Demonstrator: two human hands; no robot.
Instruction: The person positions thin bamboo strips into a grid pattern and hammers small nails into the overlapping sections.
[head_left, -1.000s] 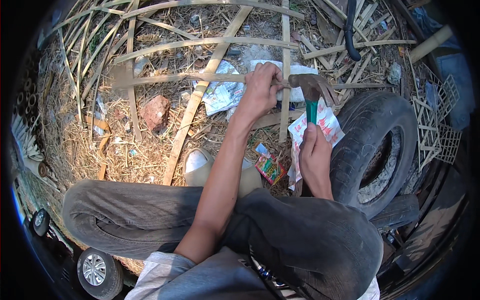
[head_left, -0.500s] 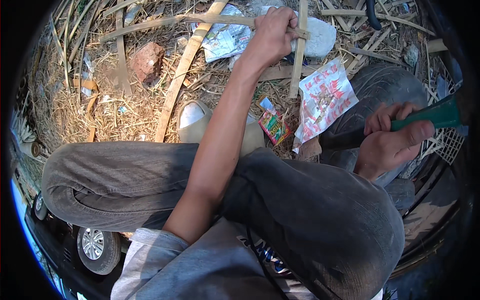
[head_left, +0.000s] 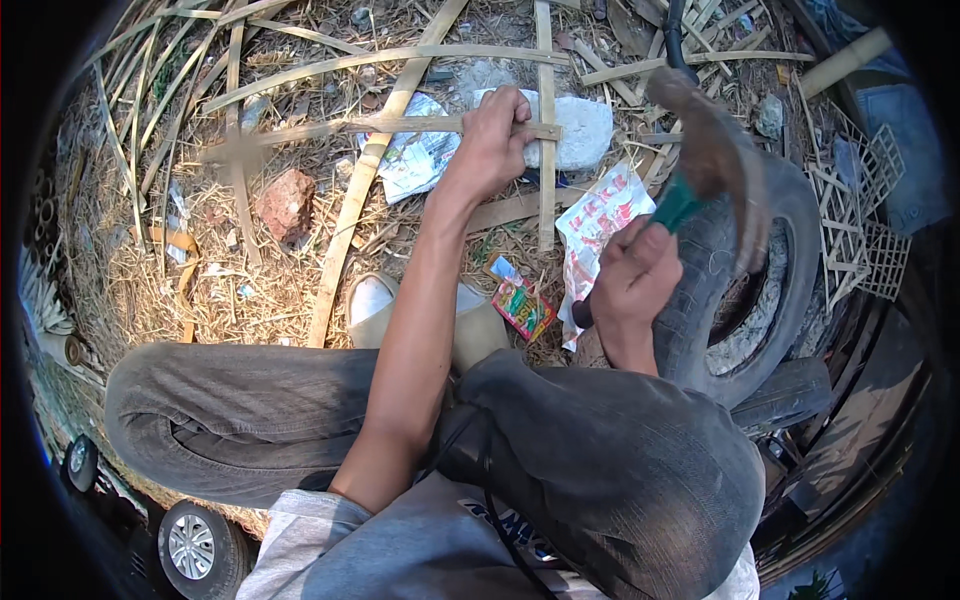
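head view: our right hand [head_left: 636, 282] clutches the claw hammer [head_left: 706, 170], swung nearer the bamboo strip [head_left: 425, 125] our left hand [head_left: 488, 148] pinches, likely mid-stroke.

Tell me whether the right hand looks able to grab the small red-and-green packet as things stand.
Probably not: the right hand is closed around the hammer, though the packet lies uncovered nearby, seemingly within reach.
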